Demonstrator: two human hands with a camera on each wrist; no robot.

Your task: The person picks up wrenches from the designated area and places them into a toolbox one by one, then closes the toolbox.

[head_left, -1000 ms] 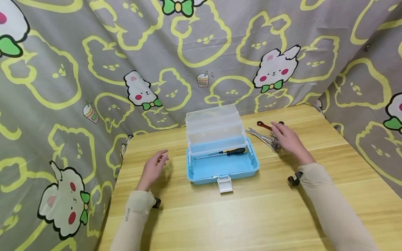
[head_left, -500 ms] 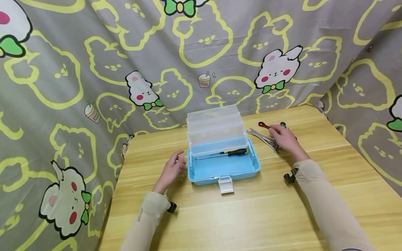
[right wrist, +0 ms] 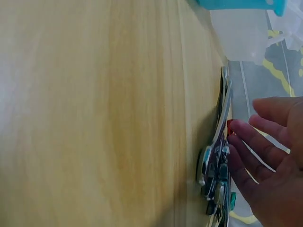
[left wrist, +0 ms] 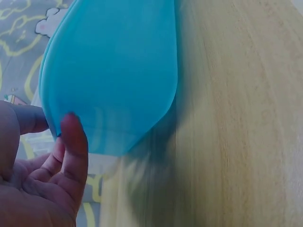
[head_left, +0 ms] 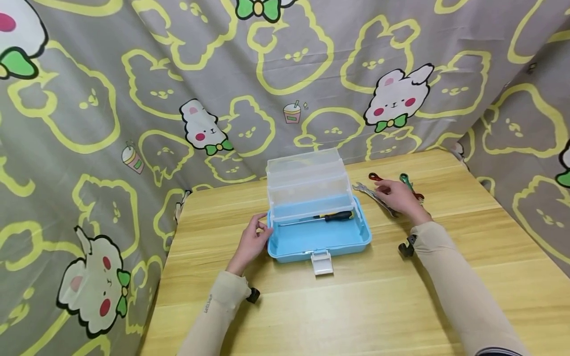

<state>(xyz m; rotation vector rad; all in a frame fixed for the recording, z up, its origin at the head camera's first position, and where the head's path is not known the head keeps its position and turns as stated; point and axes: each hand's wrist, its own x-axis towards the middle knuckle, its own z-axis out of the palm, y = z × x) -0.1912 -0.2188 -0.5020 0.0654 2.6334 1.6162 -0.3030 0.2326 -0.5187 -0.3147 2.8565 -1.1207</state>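
A light blue toolbox (head_left: 318, 254) stands with its clear lid (head_left: 307, 180) raised; inside lies a black and yellow screwdriver (head_left: 340, 216). My left hand (head_left: 250, 244) holds the box's left rim, and in the left wrist view the thumb and fingers lie either side of the rim of the blue wall (left wrist: 118, 71). Just over a pile of wrenches is my right hand (head_left: 398, 198), its fingers relaxed and partly hiding them. Silver wrenches (head_left: 364, 190), a red-handled one (head_left: 374, 176) and a green one (head_left: 404, 178) show around it. In the right wrist view the fingertips are close against the wrench pile (right wrist: 220, 156).
The white latch (head_left: 322, 263) hangs down at the box's front. Wood-grain tabletop (head_left: 347, 306) spreads in front of the box and to both sides. A patterned grey curtain (head_left: 249, 59) closes in the back and sides of the table.
My left hand has moved right, from the bare table to the toolbox's left rim. My right hand has shifted slightly left over the wrenches, uncovering the green one.
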